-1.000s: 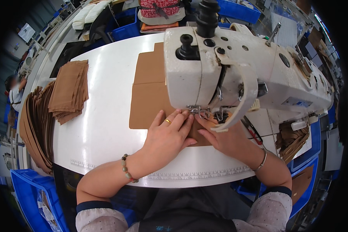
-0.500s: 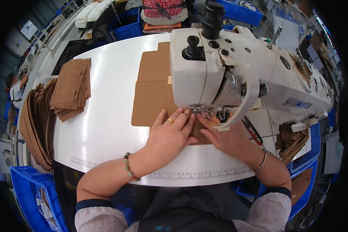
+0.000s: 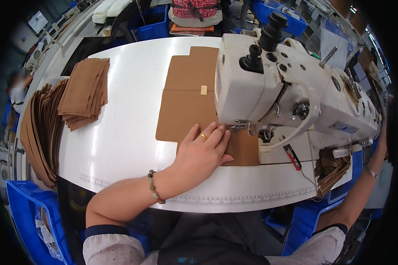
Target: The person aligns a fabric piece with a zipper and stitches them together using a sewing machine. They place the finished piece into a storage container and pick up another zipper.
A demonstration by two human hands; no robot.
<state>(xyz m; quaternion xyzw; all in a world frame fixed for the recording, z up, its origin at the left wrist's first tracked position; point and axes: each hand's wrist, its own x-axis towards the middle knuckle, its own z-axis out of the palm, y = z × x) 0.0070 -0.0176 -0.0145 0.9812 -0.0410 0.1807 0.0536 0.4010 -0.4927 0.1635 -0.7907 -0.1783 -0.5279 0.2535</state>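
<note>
Here I am on the head feed, and my landmark is the white metal sewing machine point(image 3: 269, 84) with its black knobs. The left hand point(image 3: 203, 150), a gold-coloured ring point(image 3: 203, 136) on one finger, lies palm down just in front of the machine's presser foot. Its fingers are stretched out side by side, the thumb a little apart, resting on top of the flat brown fabric panel point(image 3: 185, 115) and gripping nothing that I can see. That panel lies left of the machine's head and runs in underneath it, its near part showing in front of the foot. A small cream rectangular patch point(image 3: 204, 90) sits on it, close to the machine's left side.

Over to the right hand point(image 3: 380, 152): it's up by the machine's far right end, at the dark rim of my view. Its fingers are lost there, so I can't tell whether they're apart, together or clamped on something.

Around them, well left of the machine, I've got a layered stack of brown fabric pieces point(image 3: 84, 88), with a curved, fanned bundle of brown pieces point(image 3: 42, 128) just beyond it. Red-and-black metal snips point(image 3: 292, 157) lie in front of the machine's arm.
</note>
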